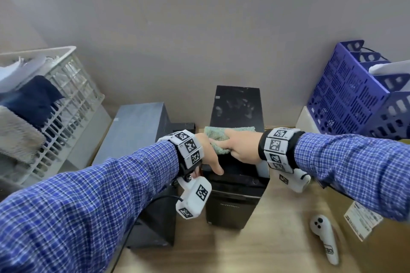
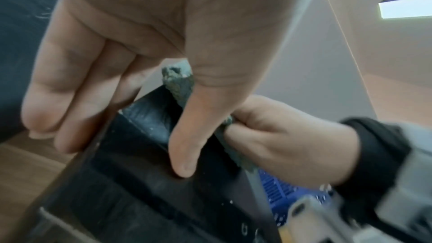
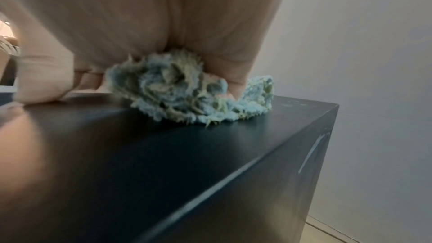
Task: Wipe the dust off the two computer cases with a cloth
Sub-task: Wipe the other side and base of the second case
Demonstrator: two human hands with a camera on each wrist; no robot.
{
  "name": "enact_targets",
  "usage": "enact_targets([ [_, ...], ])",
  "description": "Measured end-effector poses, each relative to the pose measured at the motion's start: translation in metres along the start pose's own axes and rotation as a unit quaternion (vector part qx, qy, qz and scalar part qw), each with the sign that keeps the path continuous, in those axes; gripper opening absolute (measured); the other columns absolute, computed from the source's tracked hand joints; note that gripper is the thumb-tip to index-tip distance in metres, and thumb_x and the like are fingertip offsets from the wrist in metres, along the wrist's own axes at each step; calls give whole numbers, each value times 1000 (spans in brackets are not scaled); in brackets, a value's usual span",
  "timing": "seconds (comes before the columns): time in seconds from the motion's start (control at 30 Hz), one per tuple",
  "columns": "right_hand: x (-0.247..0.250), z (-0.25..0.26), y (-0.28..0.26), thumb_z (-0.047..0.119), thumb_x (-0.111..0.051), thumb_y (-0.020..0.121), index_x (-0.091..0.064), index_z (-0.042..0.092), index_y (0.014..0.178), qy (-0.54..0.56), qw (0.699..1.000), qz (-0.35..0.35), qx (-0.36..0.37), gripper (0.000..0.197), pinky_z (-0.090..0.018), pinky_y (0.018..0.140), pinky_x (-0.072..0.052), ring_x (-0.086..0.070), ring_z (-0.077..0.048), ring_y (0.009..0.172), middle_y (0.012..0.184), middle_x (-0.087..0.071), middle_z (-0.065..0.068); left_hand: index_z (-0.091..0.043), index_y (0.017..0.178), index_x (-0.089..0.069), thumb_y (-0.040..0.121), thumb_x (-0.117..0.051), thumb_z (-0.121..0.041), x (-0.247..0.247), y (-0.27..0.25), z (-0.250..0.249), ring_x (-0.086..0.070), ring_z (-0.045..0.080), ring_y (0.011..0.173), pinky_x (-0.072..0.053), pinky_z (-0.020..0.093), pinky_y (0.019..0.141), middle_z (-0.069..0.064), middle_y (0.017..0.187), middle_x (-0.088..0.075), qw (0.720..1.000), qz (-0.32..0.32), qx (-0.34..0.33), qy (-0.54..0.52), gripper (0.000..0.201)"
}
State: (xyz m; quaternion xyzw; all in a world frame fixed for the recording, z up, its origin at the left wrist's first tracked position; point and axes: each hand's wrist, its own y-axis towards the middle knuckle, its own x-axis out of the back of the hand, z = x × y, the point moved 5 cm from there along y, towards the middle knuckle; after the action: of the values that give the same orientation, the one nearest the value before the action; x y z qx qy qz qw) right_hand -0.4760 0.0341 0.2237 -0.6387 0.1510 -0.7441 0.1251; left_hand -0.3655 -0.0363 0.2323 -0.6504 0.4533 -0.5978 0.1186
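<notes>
The right hand (image 1: 240, 147) presses the green cloth (image 1: 218, 139) onto the top of the right computer case (image 1: 236, 106), fingers curled round the wad, approx. midway along the top. The case's long axis runs from the person toward the wall; the smudged, dusty part lies ahead of the fingers, on the wall side, so the next stroke probably pushes forward. The left hand (image 1: 209, 153) steadies the case at its near left edge, fingers straight down the side, thumb on top. The left computer case (image 1: 135, 126), grey w/ dust, stands just beside it, nearer the left hand; it looks unwiped, though the view is blurry.
</notes>
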Motion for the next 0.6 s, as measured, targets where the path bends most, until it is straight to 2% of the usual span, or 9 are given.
enact_targets([
  [0.1,3,2,7,16,-31,100,-9,44,151,-6,1000,2,6,63,-30,83,-40,-40,-16,90,134,-36,-9,0,90,-52,72,-88,-31,2,-6,-5,-75,34,78,-61,48,82,19,67,-72,999,-13,6,31,51],
  [0.17,2,11,16,18,-31,100,-9,44,152,-25,1000,7,13,62,-28,82,-36,-46,-22,97,138,-35,-9,-2,89,-54,72,-87,-35,7,-8,0,-75,32,82,-61,45,83,16,70,-72,998,-22,10,64,50],
  [0.2,2,14,22,18,-31,100,-8,43,152,-36,999,5,14,62,-27,83,-34,-48,-25,108,143,-32,-8,-1,93,-55,72,-88,-35,8,-8,5,-75,32,82,-61,45,83,16,71,-72,997,-24,15,68,51],
  [0.27,5,15,35,16,-33,99,-6,42,152,-54,999,-1,9,65,-26,94,-34,-41,-26,130,154,-21,-7,0,105,-54,70,-89,-35,6,-6,13,-75,33,80,-61,46,81,17,73,-73,998,-24,21,55,61],
  [0.3,8,11,43,16,-34,99,-3,42,152,-66,998,-3,2,67,-29,103,-33,-35,-27,136,158,-15,-7,0,104,-54,68,-89,-37,6,-6,14,-75,32,81,-61,45,81,15,73,-72,998,-31,14,55,62],
  [0.33,12,5,51,15,-34,99,-1,41,152,-85,996,2,-11,69,-34,108,-32,-34,-29,137,158,-13,-9,-2,97,-54,68,-89,-39,7,-6,14,-74,31,82,-61,44,82,12,74,-70,997,-43,2,65,59],
  [0.4,20,-9,68,17,-35,98,2,41,152,-124,992,11,-30,69,-42,106,-37,-41,-34,130,154,-20,-14,-5,90,-54,68,-88,-42,8,-7,12,-73,28,83,-61,43,83,8,74,-67,995,-53,-17,88,55],
  [0.5,34,-30,90,17,-35,99,4,41,152,-151,987,22,-51,70,-43,100,-42,-45,-36,124,146,-26,-15,-3,109,-56,67,-87,-48,11,-7,9,-71,24,77,-61,42,81,5,75,-69,990,-53,-33,126,70],
  [0.6,48,-60,108,13,-36,98,4,43,151,-130,987,21,-96,73,-40,100,-39,-41,-37,129,150,-20,-13,-11,127,-39,60,-89,-54,16,-2,6,-67,25,88,-58,44,84,3,101,-65,985,-69,-37,156,95],
])
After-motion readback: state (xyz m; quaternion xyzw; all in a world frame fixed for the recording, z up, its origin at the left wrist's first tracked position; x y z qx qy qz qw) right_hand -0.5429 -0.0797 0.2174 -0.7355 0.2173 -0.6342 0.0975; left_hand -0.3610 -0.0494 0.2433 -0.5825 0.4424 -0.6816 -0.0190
